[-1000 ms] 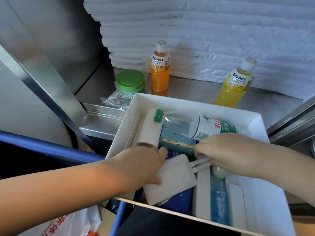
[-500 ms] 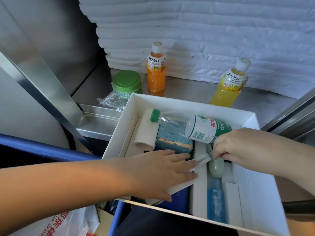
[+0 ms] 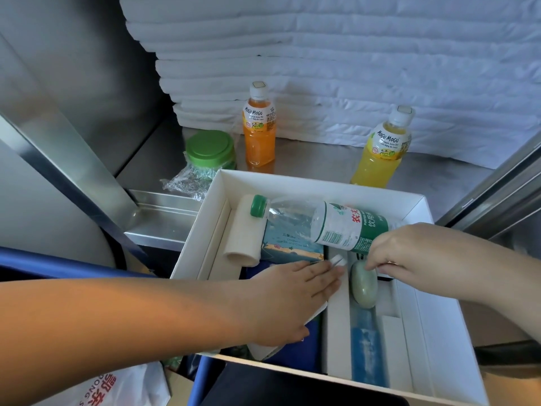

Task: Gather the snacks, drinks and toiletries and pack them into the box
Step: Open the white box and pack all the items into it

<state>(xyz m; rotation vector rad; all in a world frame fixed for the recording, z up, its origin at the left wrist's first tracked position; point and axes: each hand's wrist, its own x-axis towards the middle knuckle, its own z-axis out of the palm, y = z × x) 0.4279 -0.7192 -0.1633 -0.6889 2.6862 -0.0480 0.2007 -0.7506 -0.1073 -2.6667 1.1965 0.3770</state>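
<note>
Left hand (image 3: 287,300) presses flat on white pouch (image 3: 319,308); right hand (image 3: 418,253) curls over green oval (image 3: 364,288), grip unclear.

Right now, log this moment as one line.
left hand: flat on white pack in box | right hand: curled at green oval, grip unclear | outside box: orange juice, yellow juice, green-lid jar

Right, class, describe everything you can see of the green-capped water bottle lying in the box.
The water bottle is clear, crinkled plastic with a green screw cap and a white-and-green label bearing red characters and a barcode. It lies on its side across the far part of the white box, cap leftward by a white roll, over a blue carton. The right hand hides its base.
</note>
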